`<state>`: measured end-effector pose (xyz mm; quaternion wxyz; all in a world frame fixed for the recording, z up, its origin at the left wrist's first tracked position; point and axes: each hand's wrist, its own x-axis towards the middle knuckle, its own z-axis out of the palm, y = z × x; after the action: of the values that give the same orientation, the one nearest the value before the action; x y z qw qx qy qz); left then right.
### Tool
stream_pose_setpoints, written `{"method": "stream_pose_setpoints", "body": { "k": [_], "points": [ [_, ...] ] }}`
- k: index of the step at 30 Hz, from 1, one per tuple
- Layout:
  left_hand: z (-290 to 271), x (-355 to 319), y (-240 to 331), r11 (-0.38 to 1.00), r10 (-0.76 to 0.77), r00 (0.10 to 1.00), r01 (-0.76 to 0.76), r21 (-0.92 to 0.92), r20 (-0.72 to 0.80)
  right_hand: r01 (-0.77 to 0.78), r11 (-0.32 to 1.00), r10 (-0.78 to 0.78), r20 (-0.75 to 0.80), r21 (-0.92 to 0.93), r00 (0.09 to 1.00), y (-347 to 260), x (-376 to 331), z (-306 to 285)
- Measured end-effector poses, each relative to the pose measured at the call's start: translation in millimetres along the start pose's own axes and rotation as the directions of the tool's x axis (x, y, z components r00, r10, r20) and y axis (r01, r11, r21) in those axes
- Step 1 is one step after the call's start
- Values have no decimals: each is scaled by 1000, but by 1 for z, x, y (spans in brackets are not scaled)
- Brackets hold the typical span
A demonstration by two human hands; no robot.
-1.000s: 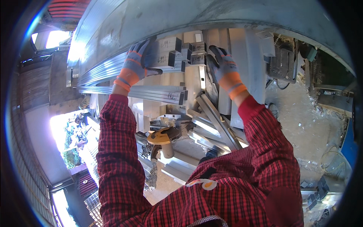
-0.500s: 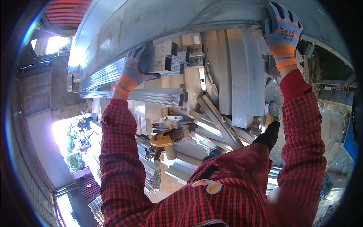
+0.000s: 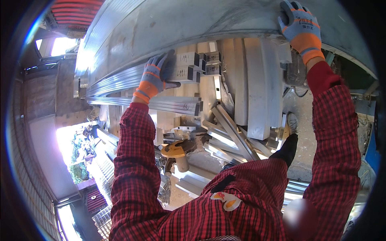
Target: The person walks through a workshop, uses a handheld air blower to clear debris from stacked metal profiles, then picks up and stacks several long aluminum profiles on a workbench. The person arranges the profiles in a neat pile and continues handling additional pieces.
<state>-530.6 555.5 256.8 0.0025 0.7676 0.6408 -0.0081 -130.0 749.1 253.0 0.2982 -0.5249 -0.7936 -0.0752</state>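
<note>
My left hand (image 3: pixel 152 79), in a grey glove with orange bands, is closed over a stack of silver square metal tubes (image 3: pixel 183 60), its thumb stretched toward their cut ends. The tubes lie beside the edge of a broad grey metal surface (image 3: pixel 241 18), with dark handwritten marks near their ends. Just below this stack lies another row of long tubes (image 3: pixel 177 105). My right hand (image 3: pixel 301 28), gloved the same way, rests on the grey surface near its right edge with fingers spread, holding nothing. The undersides of both hands are hidden.
Long metal profiles (image 3: pixel 257 88) stand below the surface's edge. Loose bars (image 3: pixel 231 128) lie crossed near my feet. A yellow-topped machine (image 3: pixel 177 149) with a round body is at lower left of them. A dark shoe (image 3: pixel 286 148) shows on the floor.
My left hand has shifted to the right, and the two tubes under it have slid slightly right past their neighbours. My right hand stays on the grey surface; the whole view has shifted a little.
</note>
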Motion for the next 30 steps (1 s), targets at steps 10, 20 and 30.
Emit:
{"method": "stream_pose_setpoints", "body": {
  "k": [10,20,30],
  "points": [
    [5,1,4,998,59,996,-60,-4,-64,99,995,-102,-110,-34,989,7,-6,10],
    [11,1,-1,999,21,1000,-21,25,-13,122,993,-121,-115,-5,986,4,-8,6],
    [16,3,1,999,29,999,-28,28,-25,116,993,-116,-122,-9,986,4,-9,9]
  ]
}}
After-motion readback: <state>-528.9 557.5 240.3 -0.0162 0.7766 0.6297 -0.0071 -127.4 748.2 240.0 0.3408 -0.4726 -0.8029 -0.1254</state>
